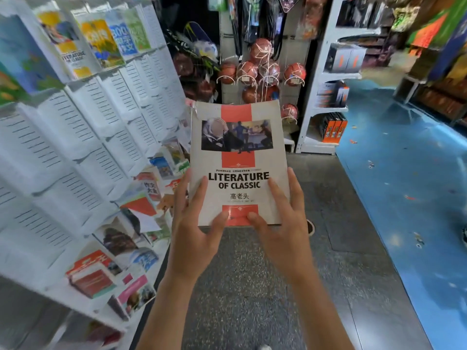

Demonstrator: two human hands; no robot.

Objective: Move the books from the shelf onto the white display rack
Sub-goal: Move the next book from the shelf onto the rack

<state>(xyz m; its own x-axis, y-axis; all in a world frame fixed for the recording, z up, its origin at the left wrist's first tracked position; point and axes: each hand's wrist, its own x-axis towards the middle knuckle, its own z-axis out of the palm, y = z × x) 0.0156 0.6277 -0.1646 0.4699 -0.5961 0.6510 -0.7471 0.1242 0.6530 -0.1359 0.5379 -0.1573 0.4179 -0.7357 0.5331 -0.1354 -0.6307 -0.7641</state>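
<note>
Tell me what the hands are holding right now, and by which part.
Both hands hold the Literature of Classic book by its lower end: left hand at the bottom-left edge, right hand at the bottom-right.

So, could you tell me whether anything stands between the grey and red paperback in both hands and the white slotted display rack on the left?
Nothing visible does. The grey and red paperback is held by the left hand and right hand in open air beside the white slotted display rack, which shows bare pockets.

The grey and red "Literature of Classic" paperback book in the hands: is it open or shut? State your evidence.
Shut. The grey and red paperback book shows its whole front cover, with no pages spread, held between the left hand and right hand.
</note>
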